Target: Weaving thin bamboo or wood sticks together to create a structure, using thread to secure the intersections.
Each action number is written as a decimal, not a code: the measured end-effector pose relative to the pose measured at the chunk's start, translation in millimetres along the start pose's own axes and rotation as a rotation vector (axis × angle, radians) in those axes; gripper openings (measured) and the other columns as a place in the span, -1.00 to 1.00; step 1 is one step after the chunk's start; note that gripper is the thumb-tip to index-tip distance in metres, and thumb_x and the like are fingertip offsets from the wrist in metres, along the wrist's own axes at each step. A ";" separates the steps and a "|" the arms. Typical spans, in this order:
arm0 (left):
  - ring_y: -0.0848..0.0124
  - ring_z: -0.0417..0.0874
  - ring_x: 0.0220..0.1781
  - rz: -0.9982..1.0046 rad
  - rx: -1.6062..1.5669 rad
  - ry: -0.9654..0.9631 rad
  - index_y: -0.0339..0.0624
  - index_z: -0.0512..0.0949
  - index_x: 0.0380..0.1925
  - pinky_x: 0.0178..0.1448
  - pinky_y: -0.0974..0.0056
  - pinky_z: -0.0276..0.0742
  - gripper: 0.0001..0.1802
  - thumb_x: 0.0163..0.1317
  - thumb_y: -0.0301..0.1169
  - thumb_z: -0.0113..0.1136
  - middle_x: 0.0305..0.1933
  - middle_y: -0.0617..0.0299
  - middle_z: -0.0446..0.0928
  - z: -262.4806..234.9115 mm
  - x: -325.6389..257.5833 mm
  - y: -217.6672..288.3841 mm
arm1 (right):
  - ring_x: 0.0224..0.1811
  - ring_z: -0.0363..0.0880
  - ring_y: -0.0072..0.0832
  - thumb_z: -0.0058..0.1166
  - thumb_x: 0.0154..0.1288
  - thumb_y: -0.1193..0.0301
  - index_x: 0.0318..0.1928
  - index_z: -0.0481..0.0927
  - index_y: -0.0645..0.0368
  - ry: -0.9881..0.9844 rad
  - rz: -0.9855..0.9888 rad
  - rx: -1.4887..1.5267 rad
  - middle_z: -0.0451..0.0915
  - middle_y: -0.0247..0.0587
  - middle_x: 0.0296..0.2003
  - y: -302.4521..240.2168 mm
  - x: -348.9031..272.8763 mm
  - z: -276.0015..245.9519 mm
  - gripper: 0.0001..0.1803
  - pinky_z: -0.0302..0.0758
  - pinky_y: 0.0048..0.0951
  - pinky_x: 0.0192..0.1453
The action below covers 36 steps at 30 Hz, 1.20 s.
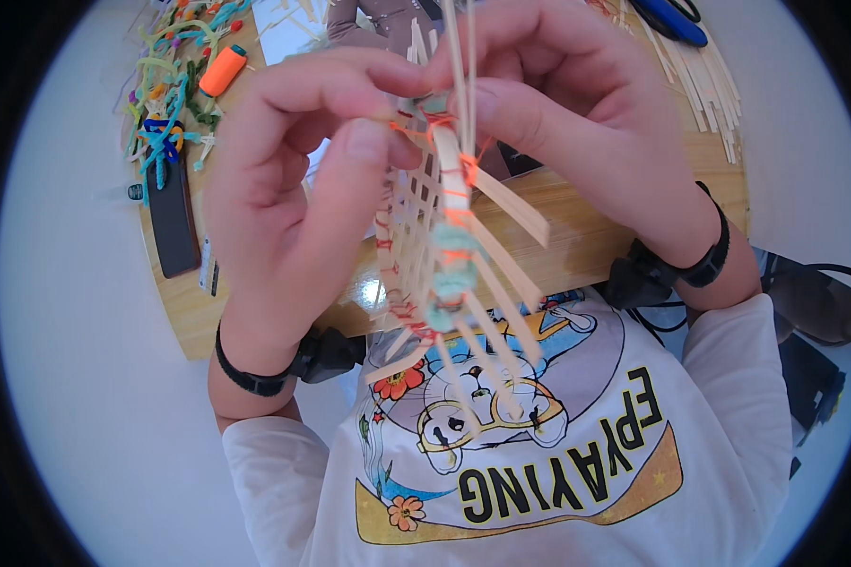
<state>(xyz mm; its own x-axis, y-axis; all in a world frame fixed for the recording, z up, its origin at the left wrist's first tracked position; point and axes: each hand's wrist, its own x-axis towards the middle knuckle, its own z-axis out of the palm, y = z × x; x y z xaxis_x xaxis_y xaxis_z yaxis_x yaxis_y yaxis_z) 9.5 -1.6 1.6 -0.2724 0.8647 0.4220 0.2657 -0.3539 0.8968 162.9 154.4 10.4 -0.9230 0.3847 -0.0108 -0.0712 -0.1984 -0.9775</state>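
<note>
Between my hands hangs a woven piece of pale bamboo strips [456,194], its loose strip ends fanning out to the right and downward. Orange thread [458,255] and dark red thread are wound around its rims, and a pale green fuzzy strand [455,280] wraps part of the near rim. My right hand [586,113] is closed on the upper end of the weave, thumb against the upright strips. My left hand [312,170] pinches near the same end, with orange thread running from its fingertips to the rim. The fingers partly hide that end.
On the wooden table [577,250], an orange thread spool [222,71] lies by tangled colourful fuzzy stems [165,104]. A dark phone [172,222] rests at the left edge. Loose bamboo strips [714,90] and a blue-handled tool [673,21] are at the far right. A person in brown [388,21] is opposite.
</note>
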 end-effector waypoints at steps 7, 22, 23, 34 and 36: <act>0.33 0.60 -0.33 -0.037 -0.380 0.063 -0.22 0.39 0.02 -0.10 0.28 0.55 -0.82 0.53 -0.42 -0.11 -0.20 0.02 0.55 -6.4 5.2 4.4 | -0.34 0.57 -0.70 0.14 0.48 0.49 0.06 0.55 0.24 -0.079 0.184 0.257 0.66 -0.35 -0.28 1.3 -1.4 -6.5 -0.79 0.48 -0.66 -0.27; 0.58 0.60 -0.21 -0.310 0.133 -0.035 -0.28 0.57 -0.12 -0.09 0.44 0.52 -0.89 0.40 -0.51 0.17 -0.25 0.33 0.61 10.3 5.1 -20.4 | -0.32 0.63 -0.68 0.25 0.39 0.48 -0.02 0.61 0.23 -0.037 0.168 0.208 0.70 -0.35 -0.27 22.2 30.5 -21.7 -0.79 0.51 -0.65 -0.31; 0.57 0.61 -0.21 -0.328 0.136 -0.035 -0.28 0.57 -0.12 -0.09 0.43 0.53 -0.88 0.40 -0.50 0.18 -0.25 0.32 0.61 13.0 4.8 -24.0 | -0.30 0.66 -0.68 0.29 0.35 0.46 -0.06 0.69 0.23 -0.079 0.079 0.168 0.73 -0.38 -0.30 22.9 30.8 -23.5 -0.81 0.54 -0.64 -0.32; 0.51 0.67 -0.22 -0.323 0.226 -0.088 -0.28 0.59 -0.12 -0.11 0.39 0.58 -0.87 0.37 -0.51 0.20 -0.24 0.24 0.66 23.0 -0.4 -37.7 | -0.38 0.58 -0.73 0.26 0.39 0.54 -0.06 0.52 0.23 0.082 0.344 0.013 0.66 -0.32 -0.29 15.6 10.5 -50.6 -0.80 0.47 -0.73 -0.35; 0.51 0.67 -0.23 -0.311 0.241 -0.084 -0.27 0.59 -0.12 -0.11 0.40 0.58 -0.87 0.36 -0.52 0.20 -0.24 0.24 0.67 22.3 1.2 -36.8 | -0.36 0.58 -0.73 0.25 0.38 0.55 -0.06 0.53 0.22 0.080 0.291 0.002 0.65 -0.34 -0.29 18.5 9.1 -49.5 -0.81 0.48 -0.73 -0.34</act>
<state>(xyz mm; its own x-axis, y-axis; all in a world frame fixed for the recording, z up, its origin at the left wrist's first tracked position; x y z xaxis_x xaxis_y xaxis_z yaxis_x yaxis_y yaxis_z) 20.0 20.4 -33.8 -0.2998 0.9472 0.1140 0.3943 0.0142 0.9189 171.9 199.0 -18.3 -0.8718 0.3815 -0.3072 0.1910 -0.3127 -0.9305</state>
